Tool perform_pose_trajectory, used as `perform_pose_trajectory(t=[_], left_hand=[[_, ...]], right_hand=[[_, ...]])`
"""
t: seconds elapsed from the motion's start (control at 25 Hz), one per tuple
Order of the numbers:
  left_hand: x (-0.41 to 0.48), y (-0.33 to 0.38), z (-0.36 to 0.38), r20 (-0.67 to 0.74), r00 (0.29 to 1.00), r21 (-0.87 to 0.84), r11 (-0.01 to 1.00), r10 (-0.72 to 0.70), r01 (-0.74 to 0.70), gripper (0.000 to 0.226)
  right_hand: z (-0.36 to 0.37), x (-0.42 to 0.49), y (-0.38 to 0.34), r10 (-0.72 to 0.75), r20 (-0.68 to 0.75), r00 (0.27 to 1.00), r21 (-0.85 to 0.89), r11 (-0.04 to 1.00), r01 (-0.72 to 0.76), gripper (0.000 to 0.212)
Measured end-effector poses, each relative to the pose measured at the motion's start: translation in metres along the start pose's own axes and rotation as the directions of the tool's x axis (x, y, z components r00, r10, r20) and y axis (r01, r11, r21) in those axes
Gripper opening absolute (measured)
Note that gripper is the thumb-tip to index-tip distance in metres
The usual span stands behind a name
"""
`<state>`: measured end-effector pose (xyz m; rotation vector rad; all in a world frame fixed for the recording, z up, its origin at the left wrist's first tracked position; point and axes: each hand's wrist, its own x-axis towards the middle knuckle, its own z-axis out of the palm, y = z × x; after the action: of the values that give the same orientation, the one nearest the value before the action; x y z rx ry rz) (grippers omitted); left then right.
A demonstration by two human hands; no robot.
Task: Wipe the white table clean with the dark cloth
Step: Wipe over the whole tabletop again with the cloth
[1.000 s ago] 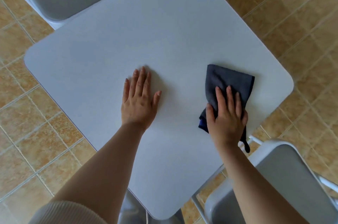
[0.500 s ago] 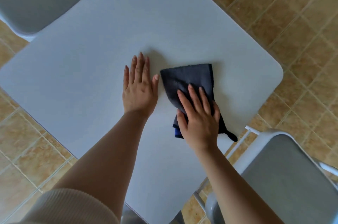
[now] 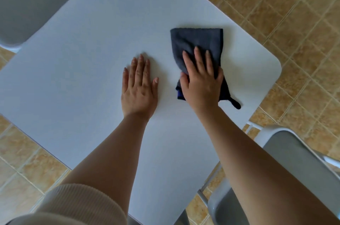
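Note:
A folded dark grey cloth [image 3: 197, 42] lies on the white square table [image 3: 88, 55], toward its right side. My right hand [image 3: 201, 81] presses flat on the cloth's near half, thumb curled at its left edge; a small loop of the cloth sticks out to the right of my wrist. My left hand [image 3: 139, 87] rests palm down on the bare tabletop just left of the cloth, fingers spread, holding nothing. A gap of table shows between the two hands.
A grey chair seat [image 3: 27, 0] stands at the table's far left corner. Another grey chair [image 3: 298, 166] with a white frame sits close to the table's near right edge. Tan tiled floor [image 3: 294, 22] surrounds the table.
My right hand slid the cloth left toward my left hand, then back right and slightly away from me. My left hand stayed planted on the table.

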<state>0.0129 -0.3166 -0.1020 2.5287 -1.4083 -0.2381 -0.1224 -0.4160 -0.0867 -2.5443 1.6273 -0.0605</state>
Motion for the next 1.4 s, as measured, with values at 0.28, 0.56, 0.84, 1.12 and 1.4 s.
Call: perform_pose_trajectory(t=[0.28,0.56,0.84,1.12,1.4], left_hand=[[0.001,0.0,-0.001,-0.001,1.0,0.0,1.0,-0.005,0.005,0.057],[0.002,0.001,0.001,0.011,1.0,0.013,1.0,-0.001,0.001,0.058],[0.002,0.0,-0.001,0.0,1.0,0.015,1.0,-0.006,0.006,0.058],[0.001,-0.005,-0.004,0.006,1.0,-0.027,0.999,0.019,-0.019,0.059],[-0.021,-0.038,-0.017,-0.026,0.997,-0.089,0.994,-0.073,0.07,0.058]], right_hand=[[-0.006,-0.081,0.064,0.198,-0.03,0.98,0.009,0.98,-0.198,0.048],[-0.023,0.047,0.087,0.4,0.064,0.914,0.103,0.908,-0.405,0.052],[-0.002,0.022,0.004,-0.079,-0.016,0.997,0.029,0.996,0.079,0.047],[-0.002,-0.022,0.033,0.198,-0.019,0.98,0.031,0.98,-0.197,0.047],[0.004,0.051,-0.066,0.025,0.081,0.996,0.07,0.997,-0.031,0.048]])
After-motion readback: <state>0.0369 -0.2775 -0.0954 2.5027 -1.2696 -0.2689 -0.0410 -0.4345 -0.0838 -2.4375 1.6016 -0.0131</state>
